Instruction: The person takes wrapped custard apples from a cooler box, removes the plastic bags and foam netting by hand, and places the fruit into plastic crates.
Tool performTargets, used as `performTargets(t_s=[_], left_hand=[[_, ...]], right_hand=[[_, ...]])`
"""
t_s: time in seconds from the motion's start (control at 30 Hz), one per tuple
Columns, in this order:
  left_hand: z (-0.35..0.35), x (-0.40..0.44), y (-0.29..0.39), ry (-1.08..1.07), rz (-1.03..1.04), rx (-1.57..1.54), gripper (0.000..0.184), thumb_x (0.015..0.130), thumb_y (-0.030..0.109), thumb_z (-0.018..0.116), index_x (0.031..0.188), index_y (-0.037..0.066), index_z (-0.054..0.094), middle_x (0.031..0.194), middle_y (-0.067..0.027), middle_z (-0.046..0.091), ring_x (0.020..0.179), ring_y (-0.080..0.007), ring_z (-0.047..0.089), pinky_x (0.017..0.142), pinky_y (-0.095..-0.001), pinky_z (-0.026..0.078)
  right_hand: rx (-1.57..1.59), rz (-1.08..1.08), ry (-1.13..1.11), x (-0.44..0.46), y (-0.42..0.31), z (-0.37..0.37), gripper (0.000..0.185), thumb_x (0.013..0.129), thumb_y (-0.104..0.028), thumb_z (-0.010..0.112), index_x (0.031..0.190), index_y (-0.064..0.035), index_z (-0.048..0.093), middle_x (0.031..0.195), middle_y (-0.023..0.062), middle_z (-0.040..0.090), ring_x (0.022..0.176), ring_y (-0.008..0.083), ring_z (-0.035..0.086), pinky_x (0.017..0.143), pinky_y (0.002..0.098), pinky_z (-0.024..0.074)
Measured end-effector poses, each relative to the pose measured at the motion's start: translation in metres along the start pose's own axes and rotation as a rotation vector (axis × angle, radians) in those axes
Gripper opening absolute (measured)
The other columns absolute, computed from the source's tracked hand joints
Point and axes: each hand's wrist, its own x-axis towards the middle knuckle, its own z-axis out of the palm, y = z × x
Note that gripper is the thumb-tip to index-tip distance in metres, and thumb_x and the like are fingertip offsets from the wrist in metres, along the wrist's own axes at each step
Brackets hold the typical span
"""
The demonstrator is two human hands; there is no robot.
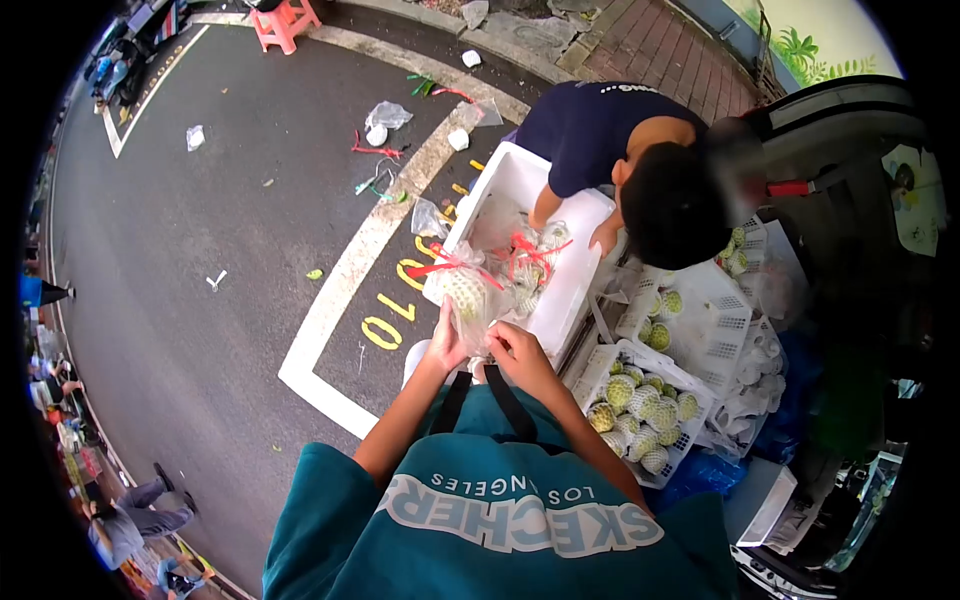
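In front of my chest is a clear plastic bag of fruit (466,296), with pale green, net-wrapped fruit showing through and a red tie at its far end. My left hand (449,342) is wrapped round its left side. At the near right edge, the fingers of my right hand (517,351) are pinched together on the plastic. Just beyond the bag stands a white foam box (568,312) holding more bagged fruit (530,262) with red ties. Another person (610,135) in a dark shirt leans over this box, one hand inside and the other at its right rim.
On the right, a white plastic crate (690,465) holds several green fruits in foam nets (645,405). Behind it are another white crate (712,325) and an open vehicle (850,200). Plastic scraps (388,115) litter the asphalt. A pink stool (284,25) stands far off.
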Motion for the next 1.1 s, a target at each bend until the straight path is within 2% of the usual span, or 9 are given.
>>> performTargets(t_s=[0.27, 0.4, 0.47, 0.57, 0.87, 0.93, 1.0, 1.03, 1.1], left_hand=[[0.067, -0.047, 0.053, -0.232, 0.286, 0.143, 0.103, 0.059, 0.074, 0.04, 0.134, 0.009, 0.013, 0.134, -0.0139, 0.028, 0.119, -0.0329, 0.034, 0.094, -0.0583, 0.029], [0.053, -0.066, 0.072, -0.161, 0.432, 0.172, 0.091, 0.065, 0.065, 0.054, 0.131, 0.008, 0.024, 0.127, -0.0121, 0.037, 0.113, -0.0293, 0.041, 0.092, -0.0463, 0.036], [0.057, -0.086, 0.076, -0.059, 0.512, 0.196, 0.086, 0.066, 0.055, 0.063, 0.127, 0.005, 0.029, 0.122, -0.0118, 0.042, 0.109, -0.026, 0.045, 0.09, -0.0405, 0.039], [0.071, -0.103, 0.078, 0.029, 0.672, 0.601, 0.089, 0.063, 0.059, 0.063, 0.124, 0.001, 0.033, 0.115, -0.0122, 0.048, 0.102, -0.0237, 0.05, 0.087, -0.0372, 0.042], [0.074, -0.096, 0.081, 0.068, 0.824, 0.664, 0.087, 0.063, 0.053, 0.066, 0.124, 0.001, 0.031, 0.115, -0.0125, 0.047, 0.104, -0.0235, 0.049, 0.088, -0.0371, 0.04], [0.07, -0.088, 0.087, 0.079, 0.895, 0.829, 0.085, 0.063, 0.048, 0.066, 0.124, 0.001, 0.032, 0.115, -0.0127, 0.046, 0.104, -0.0236, 0.048, 0.089, -0.0382, 0.039], [0.078, -0.081, 0.085, 0.084, 0.909, 0.832, 0.082, 0.063, 0.044, 0.067, 0.123, 0.001, 0.031, 0.115, -0.0138, 0.045, 0.106, -0.0238, 0.047, 0.09, -0.0371, 0.038], [0.087, -0.08, 0.084, 0.098, 0.968, 0.858, 0.08, 0.062, 0.038, 0.068, 0.123, 0.003, 0.03, 0.114, -0.0137, 0.044, 0.106, -0.0232, 0.045, 0.091, -0.0348, 0.036], [0.089, -0.074, 0.086, 0.131, 1.044, 0.922, 0.077, 0.061, 0.029, 0.07, 0.121, 0.004, 0.03, 0.113, -0.0142, 0.043, 0.106, -0.0224, 0.044, 0.091, -0.0328, 0.035]], right_hand=[[-0.157, -0.297, -0.085, 0.009, -0.055, 0.002, 0.009, 0.078, -0.009, 0.052, 0.079, -0.0011, 0.049, 0.073, 0.0176, 0.052, 0.072, 0.0343, 0.052, 0.06, 0.039, 0.0408], [-0.229, -0.398, -0.028, 0.018, -0.055, -0.007, 0.012, 0.079, -0.015, 0.055, 0.085, -0.004, 0.055, 0.074, 0.0116, 0.056, 0.067, 0.028, 0.055, 0.059, 0.0351, 0.0432], [-0.15, -0.261, 0.04, 0.023, -0.077, -0.016, 0.022, 0.078, -0.016, 0.059, 0.094, -0.0024, 0.054, 0.073, 0.0106, 0.055, 0.065, 0.0206, 0.055, 0.059, 0.0298, 0.0431], [-0.145, -0.299, 0.133, 0.039, -0.092, -0.011, 0.026, 0.077, -0.015, 0.06, 0.098, -0.0012, 0.052, 0.074, 0.0113, 0.055, 0.065, 0.0217, 0.056, 0.058, 0.0307, 0.0434], [-0.207, -0.386, 0.18, 0.065, -0.109, -0.028, 0.01, 0.079, -0.011, 0.055, 0.074, -0.0019, 0.054, 0.067, 0.0094, 0.054, 0.061, 0.0257, 0.054, 0.056, 0.0341, 0.041], [-0.28, -0.345, 0.123, 0.068, -0.114, -0.036, 0.01, 0.076, -0.013, 0.059, 0.082, -0.0048, 0.055, 0.075, 0.0103, 0.053, 0.07, 0.0265, 0.053, 0.062, 0.0341, 0.0407], [-0.461, -0.506, 0.306, 0.071, -0.123, -0.033, 0.026, 0.072, -0.015, 0.063, 0.096, -0.01, 0.055, 0.089, 0.0113, 0.049, 0.083, 0.027, 0.049, 0.07, 0.0348, 0.0392], [-0.463, -0.495, 0.196, 0.069, -0.13, -0.031, 0.044, 0.067, -0.017, 0.067, 0.108, -0.0152, 0.051, 0.099, 0.0109, 0.044, 0.094, 0.0266, 0.044, 0.078, 0.0386, 0.0349], [-0.489, -0.647, 0.183, 0.071, -0.139, -0.019, 0.044, 0.067, -0.017, 0.067, 0.108, -0.0163, 0.052, 0.1, 0.01, 0.044, 0.094, 0.0264, 0.043, 0.081, 0.0387, 0.0332]])
